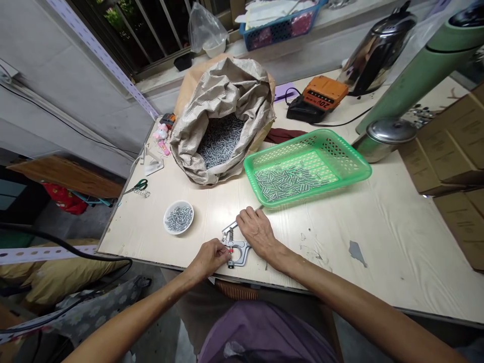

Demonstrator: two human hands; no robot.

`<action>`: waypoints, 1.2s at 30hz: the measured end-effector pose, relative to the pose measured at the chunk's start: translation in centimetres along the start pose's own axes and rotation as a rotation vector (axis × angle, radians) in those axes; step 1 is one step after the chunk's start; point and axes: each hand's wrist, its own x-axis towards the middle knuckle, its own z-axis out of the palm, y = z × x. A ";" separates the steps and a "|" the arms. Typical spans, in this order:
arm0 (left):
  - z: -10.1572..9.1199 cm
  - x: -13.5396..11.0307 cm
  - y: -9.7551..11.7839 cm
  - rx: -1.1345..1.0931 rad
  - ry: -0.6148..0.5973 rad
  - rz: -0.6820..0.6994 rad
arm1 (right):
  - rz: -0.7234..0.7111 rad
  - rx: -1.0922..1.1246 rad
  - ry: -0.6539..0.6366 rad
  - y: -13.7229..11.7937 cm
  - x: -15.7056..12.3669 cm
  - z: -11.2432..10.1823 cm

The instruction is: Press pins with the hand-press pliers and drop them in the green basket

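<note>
A small grey hand press (242, 255) with a C-shaped frame, a spring and a red part lies near the table's front edge. My right hand (257, 233) is closed over its long metal lever (229, 227). At the jaw, the fingertips of my left hand (209, 258) are pinched together beside the red part; what they hold is hidden. Left of the press, a white round bowl (165, 225) contains many small metal pieces (179, 218). Beyond my right hand stands a green plastic basket (313, 197) with rows of small metal cylindrical pieces (282, 184) inside.
A large lined sack (189, 143) of metal pieces (221, 141) stands at the back. Green-handled scissors (140, 185) lie at the left edge. An orange battery (325, 92) on a charger, a kettle (378, 50), a green flask (419, 75) and cardboard boxes (449, 146) occupy the right.
</note>
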 end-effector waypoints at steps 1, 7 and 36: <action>-0.1 0.0 0.1 -0.010 -0.003 -0.009 | 0.000 -0.004 0.005 0.0 -0.1 0.0; 0.6 -0.3 -0.2 -0.125 -0.031 -0.082 | 0.005 -0.021 0.020 -0.1 -0.5 0.2; 1.6 -1.3 -0.3 -0.421 -0.120 -0.265 | -0.030 0.254 -0.321 2.2 -3.8 -3.1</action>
